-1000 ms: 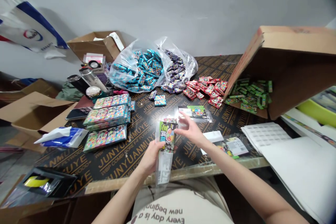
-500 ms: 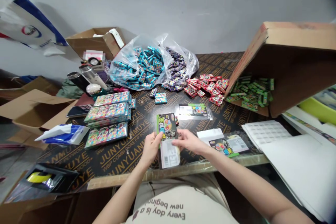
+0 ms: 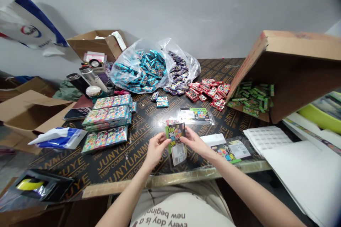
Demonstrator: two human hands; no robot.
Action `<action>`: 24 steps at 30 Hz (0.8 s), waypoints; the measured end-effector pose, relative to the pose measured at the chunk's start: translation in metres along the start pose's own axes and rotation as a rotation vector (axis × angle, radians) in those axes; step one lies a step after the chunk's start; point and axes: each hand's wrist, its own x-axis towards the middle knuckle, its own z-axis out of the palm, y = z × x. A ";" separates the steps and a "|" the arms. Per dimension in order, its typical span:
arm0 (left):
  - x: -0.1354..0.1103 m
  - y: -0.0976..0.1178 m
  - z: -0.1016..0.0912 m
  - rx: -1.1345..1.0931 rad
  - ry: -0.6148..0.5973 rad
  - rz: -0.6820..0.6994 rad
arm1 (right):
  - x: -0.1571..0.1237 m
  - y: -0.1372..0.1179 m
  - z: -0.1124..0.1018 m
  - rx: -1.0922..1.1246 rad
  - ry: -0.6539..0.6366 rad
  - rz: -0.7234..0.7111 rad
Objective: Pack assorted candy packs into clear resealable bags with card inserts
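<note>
Both my hands hold one clear plastic sleeve with a colourful printed card above the near edge of the table. My left hand pinches its left side and my right hand pinches its right side. The sleeve stands roughly upright, print at the top and a white label below. Another filled sleeve lies flat just beyond it, and a third sleeve lies to the right by a white card.
Stacks of colourful packs lie at left. A clear bag of blue and purple sweets sits at the back, red packets beside it. A tipped cardboard box holds green packets. White sheets lie at right.
My right hand came from above the far sleeve onto the held sleeve. The sleeve dropped low, then rose a little and turned more upright between both hands.
</note>
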 end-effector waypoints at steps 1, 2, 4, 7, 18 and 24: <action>0.000 -0.001 0.004 -0.003 -0.010 0.020 | 0.001 -0.002 0.003 0.024 0.106 -0.018; -0.002 -0.002 0.009 -0.022 -0.024 0.031 | 0.002 -0.006 0.007 0.056 0.218 -0.031; -0.005 -0.003 0.022 -0.130 -0.009 0.038 | 0.003 -0.012 0.017 0.144 0.425 -0.047; -0.007 -0.002 0.043 -0.422 0.176 0.020 | 0.004 -0.020 0.035 0.250 0.593 -0.071; -0.003 0.030 0.018 -0.011 0.158 0.076 | -0.012 -0.025 0.007 0.059 0.318 -0.094; -0.011 0.047 0.014 0.432 0.116 0.293 | -0.024 -0.041 -0.006 -0.264 0.157 -0.213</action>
